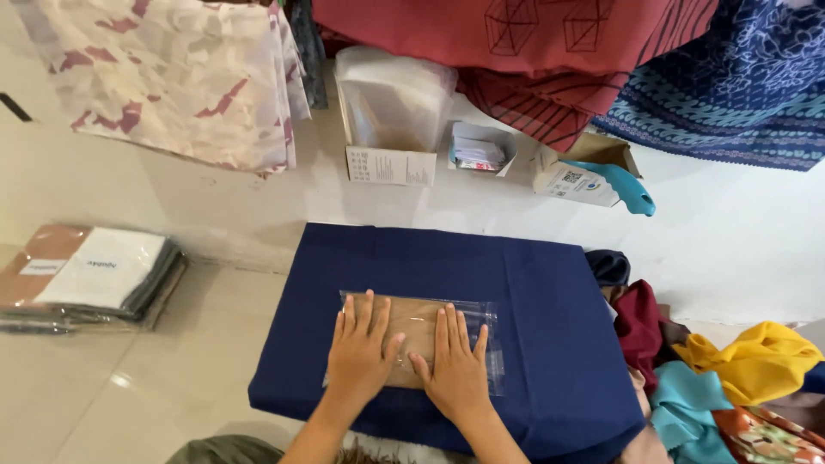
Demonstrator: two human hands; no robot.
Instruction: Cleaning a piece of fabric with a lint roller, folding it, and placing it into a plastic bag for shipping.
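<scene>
Stacks of packed garments [86, 277] in clear sleeves lie on the floor [103, 395], well off the left edge of the navy-covered table [550, 326]. On that table, toward its near edge and somewhat left of centre, lies a clear plastic bag [418, 320] with a folded brown cloth [412, 331] inside. The left hand [361, 357] lies flat on the bag's left half, fingers spread, gripping nothing. The right hand [455, 365] lies just beside it, likewise open and flat, thumbs nearly touching.

The slick plastic could slide on the navy cover if one palm presses harder than the other, skewing the bag toward the near edge. Uneven pressing might also trap air or crease the cloth inside. Right of the table, a heap of loose coloured fabrics [730, 378] crowds the edge; a sweeping elbow could drag some onto the work.
</scene>
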